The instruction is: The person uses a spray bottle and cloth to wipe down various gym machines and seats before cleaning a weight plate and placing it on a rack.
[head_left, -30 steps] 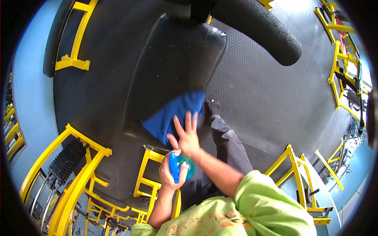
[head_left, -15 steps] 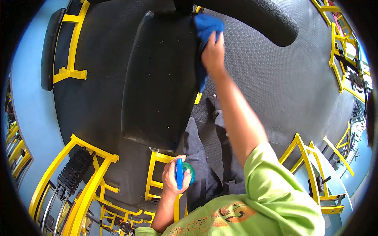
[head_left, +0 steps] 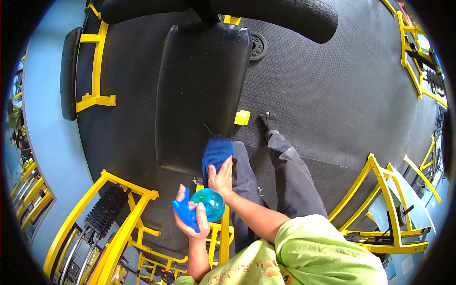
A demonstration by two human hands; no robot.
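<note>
My left hand [head_left: 195, 223] is closed around a spray bottle [head_left: 209, 205] with a blue trigger head and a round, see-through teal body, tilted in front of my shirt. A blue cloth [head_left: 218, 151] is under my right hand [head_left: 222, 178], whose fingers press it against the near right corner of a black padded bench [head_left: 199, 85]. Small light specks dot the dark pad. The two hands are close together, the bottle just below my right wrist.
Black foam rollers [head_left: 285, 16] cross above the bench's far end. A weight plate [head_left: 258, 46] lies on the black rubber floor beside it. Yellow frames [head_left: 97, 66] stand on the left, with a weight stack [head_left: 105, 209] at lower left. My foot [head_left: 269, 121] is right of the bench.
My right hand has drawn the cloth from the bench's far right edge down to its near right corner. My left hand has turned the spray bottle, and the view has shifted.
</note>
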